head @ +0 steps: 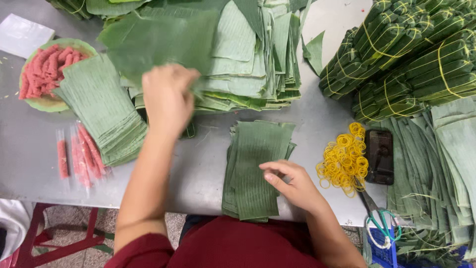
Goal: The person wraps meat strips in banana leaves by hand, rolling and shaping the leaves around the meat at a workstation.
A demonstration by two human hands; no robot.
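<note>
Gripping one broad green banana leaf sheet [158,42], the left hand [167,99] lifts it from the big leaf pile [248,54]. Beneath the right hand [292,183], fingers spread flat, lies one stack of cut leaf strips [250,168] on the grey metal counter [29,159]; one heap of yellow rubber bands [344,156] sits just right.

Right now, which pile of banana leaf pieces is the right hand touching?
The small pile at the table's near edge, beside the yellow rubber bands. The right hand rests on it; the bigger piles lie farther back.
</note>
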